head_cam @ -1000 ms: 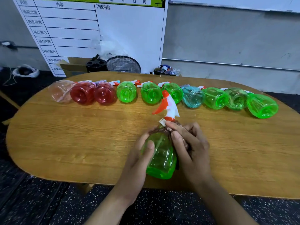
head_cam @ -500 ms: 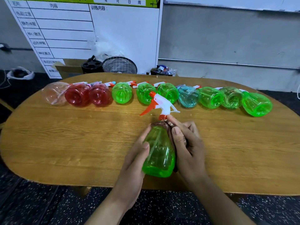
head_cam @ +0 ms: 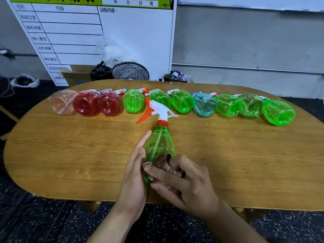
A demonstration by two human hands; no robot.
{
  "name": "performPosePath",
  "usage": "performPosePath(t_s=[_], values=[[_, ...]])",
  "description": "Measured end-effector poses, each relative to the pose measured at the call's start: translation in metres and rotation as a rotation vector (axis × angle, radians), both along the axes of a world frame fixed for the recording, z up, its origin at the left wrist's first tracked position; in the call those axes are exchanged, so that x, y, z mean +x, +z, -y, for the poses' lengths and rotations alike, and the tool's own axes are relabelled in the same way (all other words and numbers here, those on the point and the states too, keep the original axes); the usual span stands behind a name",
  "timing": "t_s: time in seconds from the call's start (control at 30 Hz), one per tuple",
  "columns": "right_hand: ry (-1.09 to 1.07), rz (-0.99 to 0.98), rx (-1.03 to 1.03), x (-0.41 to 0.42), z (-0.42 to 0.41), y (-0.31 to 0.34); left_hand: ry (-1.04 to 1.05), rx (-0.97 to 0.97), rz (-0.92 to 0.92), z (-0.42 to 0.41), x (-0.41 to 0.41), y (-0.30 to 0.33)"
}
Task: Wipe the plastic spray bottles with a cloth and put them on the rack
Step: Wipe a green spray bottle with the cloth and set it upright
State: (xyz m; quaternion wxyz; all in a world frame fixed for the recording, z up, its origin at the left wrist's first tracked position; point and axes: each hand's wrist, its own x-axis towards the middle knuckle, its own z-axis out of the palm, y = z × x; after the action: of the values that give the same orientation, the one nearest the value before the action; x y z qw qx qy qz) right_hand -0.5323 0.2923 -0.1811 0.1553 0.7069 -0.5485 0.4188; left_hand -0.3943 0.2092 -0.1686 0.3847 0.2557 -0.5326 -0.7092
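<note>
Bottle in work: a green spray bottle (head_cam: 158,144) lies on its side on the desk (head_cam: 70,155), near the front edge, between both hands.
Long axis: it runs away from the person; the base is under the hands, and the white and orange trigger head (head_cam: 156,111) points to the far row.
Left hand (head_cam: 135,179): its fingers are almost straight along the left flank of the bottle and steady it; this is not a closed grip.
Right hand (head_cam: 185,183): its fingers are curled around a brown cloth (head_cam: 164,163) and press it on the base end.
Nearer hand: both are at the base; the neck is free.
Next move, my judgement: the wipe should go from base toward neck, along the axis.
Other bottles (head_cam: 182,103): one row on their sides at the far edge, apart from the hands.
Rack: I cannot see it.
</note>
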Motion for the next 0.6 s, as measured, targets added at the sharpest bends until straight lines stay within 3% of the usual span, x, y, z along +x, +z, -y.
performPosePath(t_s=[0.13,0.23,0.33,0.5,0.6], values=[[-0.146,0.365,0.038,-0.015,0.007,0.003,-0.038,-0.107,0.099,-0.002,-0.003,-0.01],[-0.209,0.521,0.056,-0.021,0.011,0.003,-0.061,-0.126,0.124,-0.005,-0.007,-0.015],[-0.14,0.44,0.081,-0.009,0.007,-0.002,-0.004,-0.101,0.094,0.0,-0.006,-0.02],[0.018,0.021,0.046,0.013,0.001,-0.013,0.007,0.024,-0.019,0.013,0.001,-0.016],[-0.006,0.023,0.013,0.01,0.005,-0.009,0.012,-0.001,-0.015,0.011,0.001,-0.012]])
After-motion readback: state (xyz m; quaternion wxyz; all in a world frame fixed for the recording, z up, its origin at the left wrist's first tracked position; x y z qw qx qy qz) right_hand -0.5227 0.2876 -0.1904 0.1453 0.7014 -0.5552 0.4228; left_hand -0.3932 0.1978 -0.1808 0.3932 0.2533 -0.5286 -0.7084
